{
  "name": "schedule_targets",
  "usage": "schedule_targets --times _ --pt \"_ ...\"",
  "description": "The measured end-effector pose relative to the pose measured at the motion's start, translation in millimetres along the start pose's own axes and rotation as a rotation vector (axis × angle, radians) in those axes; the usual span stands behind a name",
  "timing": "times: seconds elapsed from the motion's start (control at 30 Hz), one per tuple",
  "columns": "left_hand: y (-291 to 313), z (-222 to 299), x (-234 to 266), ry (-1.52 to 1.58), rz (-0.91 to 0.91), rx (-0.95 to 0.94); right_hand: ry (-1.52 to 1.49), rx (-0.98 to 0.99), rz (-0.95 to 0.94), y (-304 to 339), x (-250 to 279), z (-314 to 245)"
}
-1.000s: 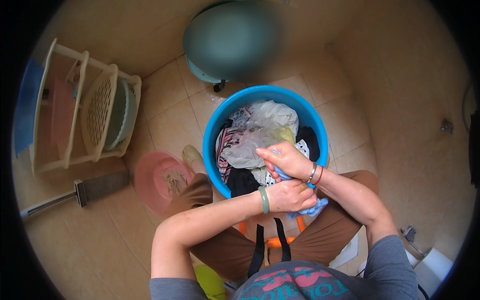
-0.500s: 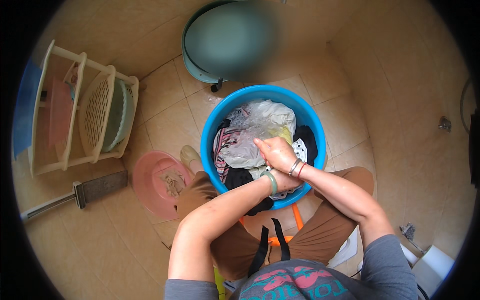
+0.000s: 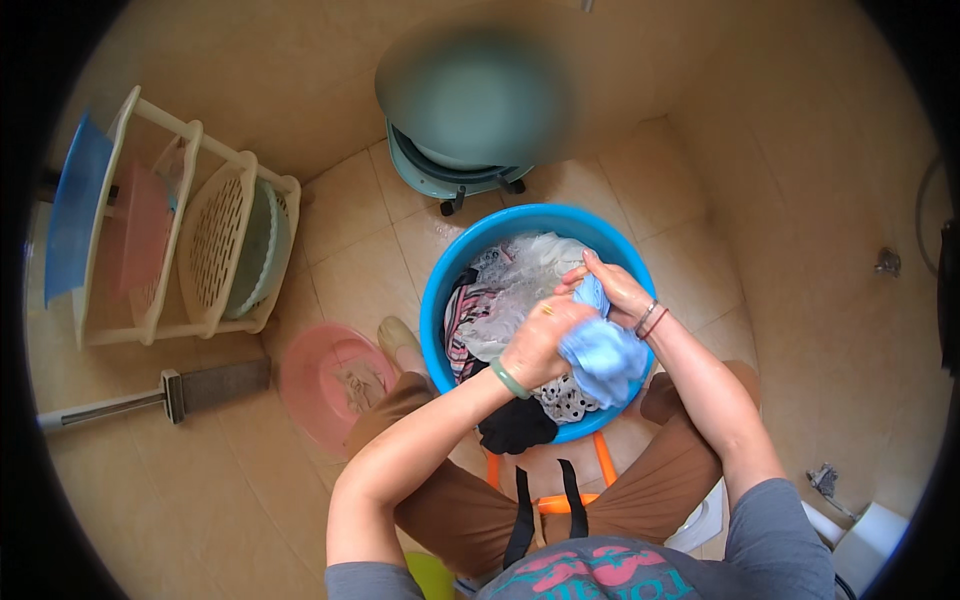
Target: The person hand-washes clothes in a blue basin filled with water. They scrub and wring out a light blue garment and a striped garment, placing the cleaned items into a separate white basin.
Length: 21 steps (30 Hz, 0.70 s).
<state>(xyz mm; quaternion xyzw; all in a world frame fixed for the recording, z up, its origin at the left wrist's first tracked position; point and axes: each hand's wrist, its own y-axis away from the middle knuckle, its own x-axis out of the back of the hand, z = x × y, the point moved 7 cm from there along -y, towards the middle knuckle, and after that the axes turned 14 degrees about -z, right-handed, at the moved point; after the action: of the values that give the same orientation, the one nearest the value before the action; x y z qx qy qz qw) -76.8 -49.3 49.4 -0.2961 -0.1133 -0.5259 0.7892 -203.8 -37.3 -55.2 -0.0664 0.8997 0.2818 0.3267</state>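
Gripping a soft, limp light-blue wet cloth (image 3: 603,355), left hand (image 3: 545,338) and right hand (image 3: 617,287) close around its bunched folds above the round blue plastic basin (image 3: 440,300).

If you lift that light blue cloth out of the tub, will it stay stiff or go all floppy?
Probably floppy: the light blue cloth already sags in folds between the left hand and right hand. If it is wet from the blue tub, it would likely feel heavier and drip.
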Motion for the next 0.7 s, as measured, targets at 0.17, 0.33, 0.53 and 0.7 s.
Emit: schedule_targets --times 0.17,0.33,0.53,0.7 --pt "43.1 -79.3 51.7 0.632 0.635 0.594 0.183 -0.122 -0.157 15.6 -53.8 -3.8" --pt "74.0 -110.6 48.4 1.266 0.760 0.803 1.032 0.398 -0.051 24.1 -103.6 -66.3" --pt "71.1 -74.8 51.9 1.174 0.742 1.093 0.572 0.360 -0.076 22.7 -75.5 -80.8" --pt "90.8 -90.3 72.5 0.920 0.719 1.132 0.068 0.395 -0.035 20.0 -99.2 -73.9"
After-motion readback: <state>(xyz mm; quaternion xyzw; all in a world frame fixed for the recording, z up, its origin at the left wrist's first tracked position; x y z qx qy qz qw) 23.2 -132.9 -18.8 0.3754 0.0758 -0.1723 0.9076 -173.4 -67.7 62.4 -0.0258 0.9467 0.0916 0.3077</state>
